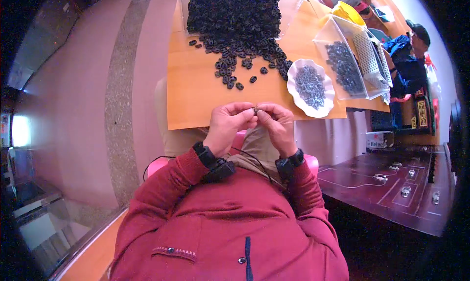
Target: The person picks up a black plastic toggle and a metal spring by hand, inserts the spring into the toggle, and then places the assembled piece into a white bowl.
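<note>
Just off the table's near edge, my left hand (226, 123) and my right hand (278, 128) meet fingertip to fingertip. Both pinch a small dark piece (255, 111) between thumbs and forefingers; the fingers mostly cover it, so its kind is hard to make out. Beyond them, small black oval parts with holes (239, 86) lie loose on the orange table (196, 102). They spill from a large heap of the same parts (234, 14). To the right of my hands stands a white scalloped bowl (320, 113) holding many small silvery metal pieces (310, 86).
Right of the bowl is a clear plastic bin (360, 92) of dark grey parts, beside a white perforated basket (368, 56) and a yellow container (348, 12). Another person in dark blue (404, 60) is at the far right. A dark, glossy panel (377, 183) lies lower right.
</note>
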{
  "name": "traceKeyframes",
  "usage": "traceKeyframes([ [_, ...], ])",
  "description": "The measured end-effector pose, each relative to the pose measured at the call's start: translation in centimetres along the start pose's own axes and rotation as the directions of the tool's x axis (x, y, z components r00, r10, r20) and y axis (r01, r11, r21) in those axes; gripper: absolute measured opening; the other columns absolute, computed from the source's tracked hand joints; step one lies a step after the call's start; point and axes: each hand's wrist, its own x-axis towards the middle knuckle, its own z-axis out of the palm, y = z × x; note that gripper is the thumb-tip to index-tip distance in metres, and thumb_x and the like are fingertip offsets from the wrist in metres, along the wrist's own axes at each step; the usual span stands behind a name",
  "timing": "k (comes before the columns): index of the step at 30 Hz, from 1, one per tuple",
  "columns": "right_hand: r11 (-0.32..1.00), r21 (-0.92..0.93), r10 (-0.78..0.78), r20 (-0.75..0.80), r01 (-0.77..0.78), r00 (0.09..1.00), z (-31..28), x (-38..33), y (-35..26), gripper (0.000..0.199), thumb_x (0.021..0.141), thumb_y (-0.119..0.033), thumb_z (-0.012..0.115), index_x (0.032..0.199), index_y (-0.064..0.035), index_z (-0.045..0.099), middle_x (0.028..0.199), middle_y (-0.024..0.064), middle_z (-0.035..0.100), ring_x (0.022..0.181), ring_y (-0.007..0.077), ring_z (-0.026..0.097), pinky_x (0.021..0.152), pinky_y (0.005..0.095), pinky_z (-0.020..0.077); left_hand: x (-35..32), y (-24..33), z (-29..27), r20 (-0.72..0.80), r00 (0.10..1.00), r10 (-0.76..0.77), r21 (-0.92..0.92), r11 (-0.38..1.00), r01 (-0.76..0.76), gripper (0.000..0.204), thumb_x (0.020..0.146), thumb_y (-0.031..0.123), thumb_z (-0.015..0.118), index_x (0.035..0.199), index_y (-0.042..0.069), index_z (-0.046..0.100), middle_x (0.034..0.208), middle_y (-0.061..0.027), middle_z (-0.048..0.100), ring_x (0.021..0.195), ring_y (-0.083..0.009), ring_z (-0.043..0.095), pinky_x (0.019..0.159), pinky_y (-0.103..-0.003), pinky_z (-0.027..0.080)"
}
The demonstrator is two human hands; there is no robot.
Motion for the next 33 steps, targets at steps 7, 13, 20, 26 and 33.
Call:
traceKeyframes([
  [7, 1.0, 0.008, -0.026, -0.016, 0.026, 1.0, 0.3, 0.2, -0.2, 0.012, 0.089, -0.008, 0.062, 0.096, 0.002, 0.065, 0.087, 0.0018, 0.066, 0.077, 0.0081, 0.06, 0.07, 0.0218, 0.049, 0.2, 0.1, -0.2, 0.006, 1.0, -0.003, -0.011, 1.0, 0.003, 0.017, 0.088, 0.006, 0.062, 0.103, -0.001, 0.061, 0.088, -0.0068, 0.066, 0.075, -0.0138, 0.064, 0.071, -0.026, 0.055],
  [13, 0.983, -0.181, -0.032, -0.083, 0.016, 0.996, -0.2, 1.3, -1.2, 0.012, 0.086, -0.007, 0.064, 0.094, 0.0023, 0.065, 0.082, 0.0048, 0.066, 0.073, 0.0103, 0.061, 0.066, 0.0241, 0.0492, 0.4, 0.0, -0.5, -0.007, 1.0, 0.007, -0.055, 0.998, -0.007, 0.016, 0.088, 0.004, 0.062, 0.103, -0.001, 0.061, 0.088, -0.0069, 0.065, 0.075, -0.0147, 0.064, 0.07, -0.027, 0.056],
  [20, 0.559, -0.797, -0.367, 0.006, 0.227, 0.93, 0.0, 6.3, -1.7, 0.02, 0.086, -0.018, 0.061, 0.097, -0.002, 0.066, 0.089, 0.0182, 0.065, 0.075, 0.0338, 0.065, 0.065, 0.0409, 0.0509, 0.2, 0.5, -0.2, -0.064, 0.997, 0.044, -0.077, 0.996, -0.049, 0.016, 0.087, 0.003, 0.062, 0.103, -0.001, 0.06, 0.089, -0.0071, 0.065, 0.076, -0.015, 0.064, 0.069, -0.027, 0.056],
  [26, 0.349, -0.932, -0.261, 0.002, 0.096, 0.965, 1.4, 7.5, -2.4, 0.022, 0.084, -0.021, 0.062, 0.096, -0.0033, 0.065, 0.087, 0.0176, 0.065, 0.078, 0.0352, 0.064, 0.069, 0.0424, 0.0499, 0.3, 0.4, -0.4, -0.08, 0.996, 0.048, -0.087, 0.995, -0.055, 0.016, 0.087, 0.003, 0.063, 0.102, -0.001, 0.061, 0.09, -0.0074, 0.065, 0.077, -0.0148, 0.064, 0.069, -0.027, 0.055],
  [33, 0.38, -0.906, -0.295, 0.072, 0.186, 0.953, 0.6, 6.8, -2.1, 0.02, 0.081, -0.018, 0.065, 0.095, -0.0048, 0.065, 0.088, 0.0165, 0.065, 0.079, 0.0352, 0.064, 0.069, 0.042, 0.0499, 0.4, 0.7, -0.5, -0.079, 0.996, 0.039, -0.116, 0.992, -0.048, 0.016, 0.088, 0.004, 0.061, 0.103, -0.002, 0.061, 0.089, -0.0075, 0.065, 0.075, -0.0139, 0.064, 0.068, -0.026, 0.056],
])
